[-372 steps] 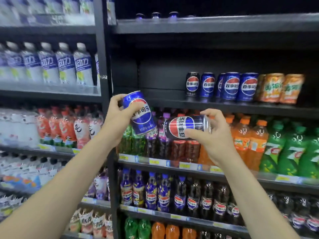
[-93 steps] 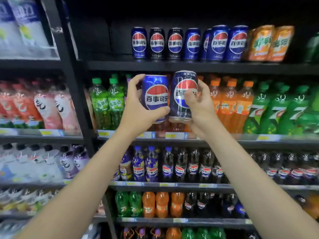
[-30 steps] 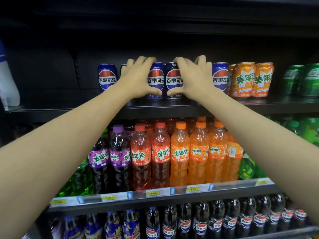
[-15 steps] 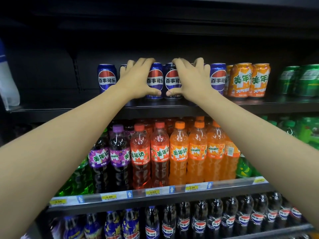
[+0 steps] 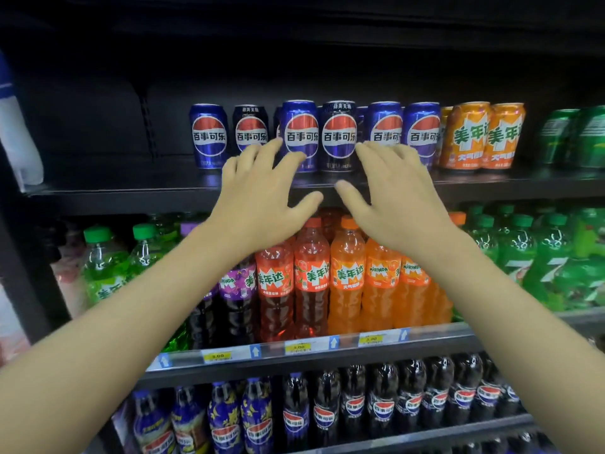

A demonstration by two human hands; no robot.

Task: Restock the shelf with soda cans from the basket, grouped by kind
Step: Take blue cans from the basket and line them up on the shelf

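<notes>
We face a tall dark shelf (image 5: 131,188) unit stocked on several levels. Its top shelf carries a row of soda cans along the front edge; below sit rows of green, purple, red and orange bottles (image 5: 347,283), then dark cola bottles on the lowest level we see. On the top shelf, blue cola cans (image 5: 209,136) fill the middle, orange cans (image 5: 471,136) stand just right of them, and green cans (image 5: 576,136) sit near the right edge. Two cans stand forward at the front edge, side by side: a blue can (image 5: 299,136) and a darker can (image 5: 339,136). Our left hand (image 5: 258,198) and right hand (image 5: 393,198) hover just in front of them, fingers spread wide, holding nothing. We judge this pair placed with its kind. The basket is out of view, so we cannot tell how many cans remain.
</notes>
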